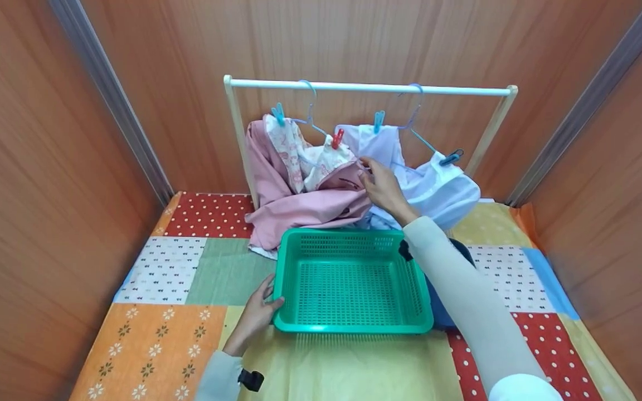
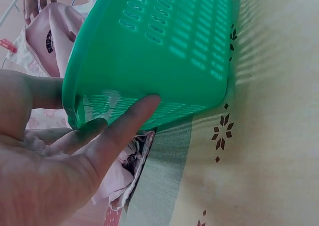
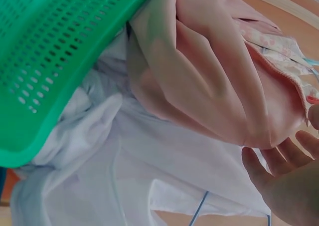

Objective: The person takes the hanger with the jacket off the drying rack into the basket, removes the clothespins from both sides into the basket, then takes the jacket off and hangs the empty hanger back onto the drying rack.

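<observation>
My left hand (image 1: pixel 255 312) holds the near left corner of a green plastic basket (image 1: pixel 353 328); its fingers lie against the rim and outer wall in the left wrist view. My right hand (image 1: pixel 383 186) reaches over the basket to a pink garment (image 1: pixel 324 203) with a patterned lining. In the right wrist view, its loosely bent fingers (image 3: pixel 255 168) touch the garment's edge. A blue clothespin (image 1: pixel 278 114) and a red clothespin (image 1: pixel 337 139) fasten that garment to a hanger (image 1: pixel 310 108). Beside it, a white garment (image 1: pixel 443 192) hangs from another hanger (image 1: pixel 417 106).
A rack with a white rail (image 1: pixel 360 87) stands against the wooden back wall (image 1: pixel 198 50). A light blue clothespin (image 1: pixel 379 121) and a dark clothespin (image 1: pixel 452 157) hold the white garment. Something dark blue (image 1: pixel 441 309) lies right of the basket. A patchwork cloth (image 1: pixel 159 345) covers the surface.
</observation>
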A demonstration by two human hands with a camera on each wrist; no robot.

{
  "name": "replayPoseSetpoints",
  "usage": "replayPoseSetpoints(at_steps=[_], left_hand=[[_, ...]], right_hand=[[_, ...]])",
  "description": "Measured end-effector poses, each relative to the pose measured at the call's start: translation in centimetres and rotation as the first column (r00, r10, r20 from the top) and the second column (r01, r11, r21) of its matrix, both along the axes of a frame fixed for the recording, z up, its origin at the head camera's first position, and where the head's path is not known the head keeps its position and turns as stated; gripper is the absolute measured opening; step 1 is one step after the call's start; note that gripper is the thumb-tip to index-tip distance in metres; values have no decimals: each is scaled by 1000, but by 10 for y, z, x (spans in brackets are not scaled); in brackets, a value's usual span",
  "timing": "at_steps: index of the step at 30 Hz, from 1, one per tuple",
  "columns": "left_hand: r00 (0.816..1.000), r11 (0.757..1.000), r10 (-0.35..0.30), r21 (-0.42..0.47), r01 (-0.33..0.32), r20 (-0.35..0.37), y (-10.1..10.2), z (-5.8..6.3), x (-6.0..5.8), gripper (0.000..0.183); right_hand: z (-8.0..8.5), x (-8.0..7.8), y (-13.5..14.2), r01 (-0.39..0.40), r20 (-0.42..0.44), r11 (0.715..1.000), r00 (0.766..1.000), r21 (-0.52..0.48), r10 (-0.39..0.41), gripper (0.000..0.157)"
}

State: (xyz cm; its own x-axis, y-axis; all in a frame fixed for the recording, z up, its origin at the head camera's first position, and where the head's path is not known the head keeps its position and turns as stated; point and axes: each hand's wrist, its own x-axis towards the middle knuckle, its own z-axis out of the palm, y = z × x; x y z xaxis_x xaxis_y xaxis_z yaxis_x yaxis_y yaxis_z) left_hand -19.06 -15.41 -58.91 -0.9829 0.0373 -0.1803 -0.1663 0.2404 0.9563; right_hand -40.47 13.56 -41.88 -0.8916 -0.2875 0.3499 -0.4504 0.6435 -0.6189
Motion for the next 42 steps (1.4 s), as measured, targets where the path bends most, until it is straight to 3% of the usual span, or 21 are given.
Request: replayPoseSetpoints(at_steps=[7,17,27,33,42], left_hand=[[1000,1000,-4,6,4,8,0,1,-2,64],[999,999,-25,48,25,19,2,-3,4,65],[1000,1000,-17,21,17,4,1,-5,7,64],[1000,1000,-15,7,15,-5,1,-3,7,64],[999,999,-33,-4,33,-13,2,-3,5,64]], right_hand=[[-2,-4,-3,43,0,999,999,-2,-43,42],[-11,-8,-13,77,-34,996,997,44,-76,34],[-17,-10,-24,124,-5,992,992,-25,-124,32],[-22,-12,-30,135,-79,983,986,-124,-145,27],[-30,-12,-39,208,-170,954,954,-217,-247,27]])
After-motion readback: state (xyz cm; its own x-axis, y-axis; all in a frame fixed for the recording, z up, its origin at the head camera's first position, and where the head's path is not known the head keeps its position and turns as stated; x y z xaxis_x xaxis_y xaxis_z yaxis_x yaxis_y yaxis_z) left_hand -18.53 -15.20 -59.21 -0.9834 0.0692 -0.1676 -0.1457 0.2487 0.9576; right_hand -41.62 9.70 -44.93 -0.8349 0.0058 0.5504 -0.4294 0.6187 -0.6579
